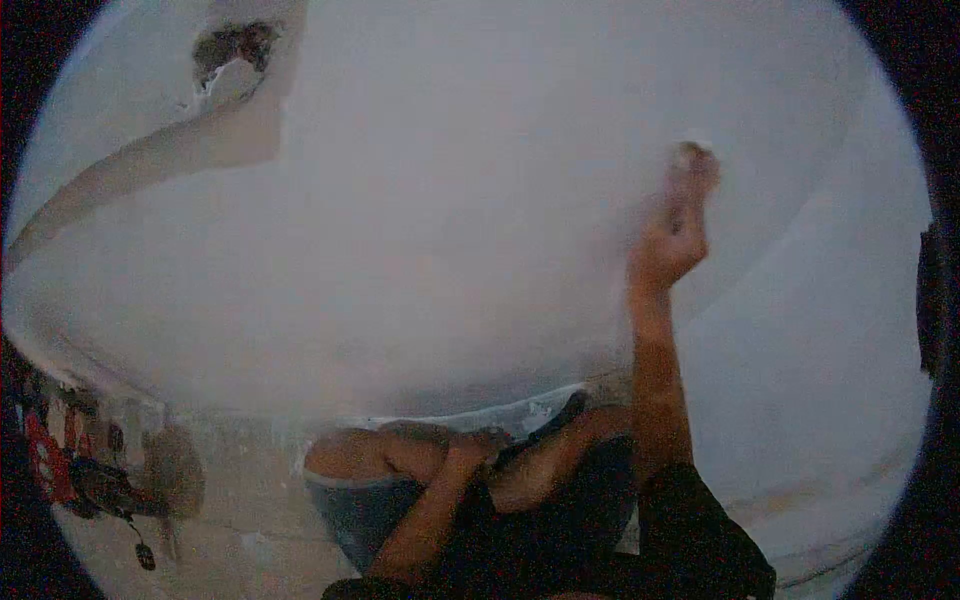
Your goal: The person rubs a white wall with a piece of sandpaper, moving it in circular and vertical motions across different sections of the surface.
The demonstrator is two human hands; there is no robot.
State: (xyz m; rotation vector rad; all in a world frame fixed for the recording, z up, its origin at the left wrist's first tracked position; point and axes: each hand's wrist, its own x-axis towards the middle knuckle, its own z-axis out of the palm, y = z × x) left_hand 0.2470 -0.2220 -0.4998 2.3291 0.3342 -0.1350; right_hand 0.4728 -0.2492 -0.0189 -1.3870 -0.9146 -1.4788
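Note:
My right hand (678, 225) is raised in front of a broad white surface (450, 220), near it or against it. Its fingers look bent together, with a small pale patch at their tips; blur hides what they hold, if anything. Low in the view, my left hand (483, 442) rests by my crossed legs (540, 470). Its fingers are too dark and small to make out.
At the upper left, a ragged dark hole (235, 52) breaks the surface above a beige curved band (150, 160). Red and dark items (75, 465) lie at the lower left. A dark object (929, 300) stands at the right edge.

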